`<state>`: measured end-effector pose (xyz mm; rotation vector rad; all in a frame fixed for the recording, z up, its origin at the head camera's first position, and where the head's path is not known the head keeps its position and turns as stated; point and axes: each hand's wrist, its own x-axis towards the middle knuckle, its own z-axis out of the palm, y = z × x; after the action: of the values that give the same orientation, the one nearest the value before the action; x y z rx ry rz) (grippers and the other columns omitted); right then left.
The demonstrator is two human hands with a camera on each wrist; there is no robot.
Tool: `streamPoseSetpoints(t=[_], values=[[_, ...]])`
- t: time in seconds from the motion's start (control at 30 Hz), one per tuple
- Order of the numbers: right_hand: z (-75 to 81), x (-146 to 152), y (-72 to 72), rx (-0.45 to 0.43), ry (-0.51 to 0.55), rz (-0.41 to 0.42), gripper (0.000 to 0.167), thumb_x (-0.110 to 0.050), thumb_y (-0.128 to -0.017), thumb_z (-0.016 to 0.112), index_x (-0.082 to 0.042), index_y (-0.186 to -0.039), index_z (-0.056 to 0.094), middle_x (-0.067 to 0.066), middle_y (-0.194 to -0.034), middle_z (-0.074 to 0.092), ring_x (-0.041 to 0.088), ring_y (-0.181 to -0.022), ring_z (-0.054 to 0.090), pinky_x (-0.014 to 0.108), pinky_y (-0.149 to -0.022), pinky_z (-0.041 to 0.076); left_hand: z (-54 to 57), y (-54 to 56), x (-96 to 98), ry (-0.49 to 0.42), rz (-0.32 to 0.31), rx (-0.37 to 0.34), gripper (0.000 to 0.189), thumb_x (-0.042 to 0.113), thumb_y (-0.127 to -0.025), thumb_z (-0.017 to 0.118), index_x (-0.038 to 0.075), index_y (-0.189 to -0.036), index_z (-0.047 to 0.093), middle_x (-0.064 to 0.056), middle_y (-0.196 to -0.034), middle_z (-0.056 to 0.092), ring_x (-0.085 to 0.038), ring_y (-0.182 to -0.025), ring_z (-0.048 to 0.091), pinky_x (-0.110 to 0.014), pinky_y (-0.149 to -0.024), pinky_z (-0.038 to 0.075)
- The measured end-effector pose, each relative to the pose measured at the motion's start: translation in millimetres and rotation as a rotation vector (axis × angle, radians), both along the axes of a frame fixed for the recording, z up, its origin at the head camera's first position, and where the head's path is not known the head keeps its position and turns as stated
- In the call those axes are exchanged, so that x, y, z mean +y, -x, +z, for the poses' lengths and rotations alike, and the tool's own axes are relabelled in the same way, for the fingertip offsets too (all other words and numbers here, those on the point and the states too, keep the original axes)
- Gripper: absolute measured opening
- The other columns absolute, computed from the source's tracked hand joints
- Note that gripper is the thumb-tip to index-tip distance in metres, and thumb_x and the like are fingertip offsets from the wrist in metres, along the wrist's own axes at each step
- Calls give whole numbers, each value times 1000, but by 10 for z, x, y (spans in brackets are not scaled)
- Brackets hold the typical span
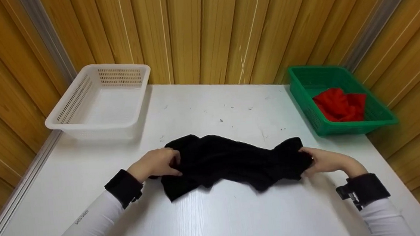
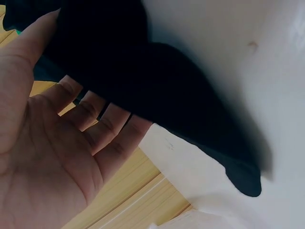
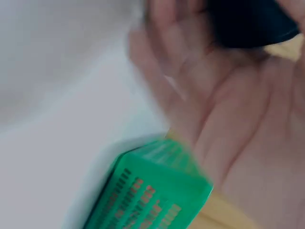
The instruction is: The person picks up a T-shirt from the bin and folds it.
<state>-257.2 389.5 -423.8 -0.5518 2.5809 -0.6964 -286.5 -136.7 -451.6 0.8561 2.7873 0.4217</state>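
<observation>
A crumpled black cloth (image 1: 224,158) lies stretched sideways across the white table between both hands. At its left end my left hand (image 1: 158,162) grips it, thumb on the near side. In the left wrist view the thumb (image 2: 33,40) overlaps the dark fabric (image 2: 143,81) and the fingertips go under its edge; one corner droops toward the tabletop. The cloth's right end is held by my right hand (image 1: 324,160), its fingertips partly hidden by the fabric. A piece of that end shows between thumb and fingers of the blurred right hand (image 3: 224,105) in the right wrist view.
A white plastic basket (image 1: 135,120) stands at the back left of the table (image 1: 210,223). At the back right is a green basket (image 1: 356,125) with a red cloth (image 1: 340,104) inside. Wood-patterned panels (image 1: 210,31) enclose the table at the back and sides.
</observation>
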Motion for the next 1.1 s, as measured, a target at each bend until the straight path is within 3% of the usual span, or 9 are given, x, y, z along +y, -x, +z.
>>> streamPoseSetpoints(t=[0.1,0.2,0.33,0.47,0.57,0.67,0.8,0.93,1.1], values=[[-25,-136,-16,102,-24,-42,93,-32,-82,85,5,-152,36,30,-136,55,39,-122,57,50,-99,51,2,-14,-12,-1,-28,38,32,37,-80,85,13,-92,69,-2,-83,65,-15,-74,60,-34,-66,51],[-25,-256,14,195,-28,-68,84,-39,-86,81,-1,-151,44,23,-129,58,36,-118,57,51,-96,51,-12,-30,-23,-18,-53,81,27,35,-83,83,14,-90,69,-2,-85,64,-13,-73,58,-30,-63,48],[-73,-342,99,234,-32,-109,74,-38,-91,77,9,-143,51,30,-130,60,43,-119,60,57,-103,51,-33,-60,-68,-59,-74,134,17,27,-87,81,14,-90,70,-3,-85,63,-11,-71,57,-26,-62,46],[-161,-347,162,323,47,-123,33,-24,-90,79,5,-98,66,15,-93,66,21,-90,62,35,-84,55,-70,-94,-164,-82,-77,150,12,18,-87,80,13,-95,72,-3,-87,66,-13,-75,60,-29,-66,50],[-185,-375,174,493,154,-117,22,-10,-87,80,-7,-76,62,-3,-79,54,2,-76,46,17,-70,40,-95,-127,-244,-87,-62,129,17,14,-87,79,15,-104,76,-2,-96,72,-18,-86,66,-35,-74,56],[-172,-447,195,668,285,-87,12,2,-83,80,-7,-85,72,4,-90,66,6,-87,57,7,-81,43,-92,-150,-313,-101,-59,132,19,14,-89,78,15,-108,80,-2,-104,76,-23,-96,72,-42,-83,60],[-145,-570,213,817,391,-4,24,12,-76,80,-2,-96,76,15,-102,74,22,-101,66,2,-99,40,-34,-139,-360,-151,-61,179,15,13,-93,74,12,-106,81,-5,-105,79,-26,-100,75,-44,-87,61],[-146,-706,187,843,350,51,19,7,-76,81,-6,-87,73,8,-86,74,12,-82,66,5,-83,47,104,-106,-371,-234,3,237,15,10,-96,69,8,-108,78,-8,-105,80,-28,-100,76,-45,-87,61],[-212,-848,184,781,217,92,14,-7,-85,80,-14,-84,68,-4,-73,69,-1,-67,56,21,-63,49,308,-89,-356,-371,120,371,13,10,-99,64,12,-108,73,-7,-102,79,-25,-89,75,-46,-79,60]])
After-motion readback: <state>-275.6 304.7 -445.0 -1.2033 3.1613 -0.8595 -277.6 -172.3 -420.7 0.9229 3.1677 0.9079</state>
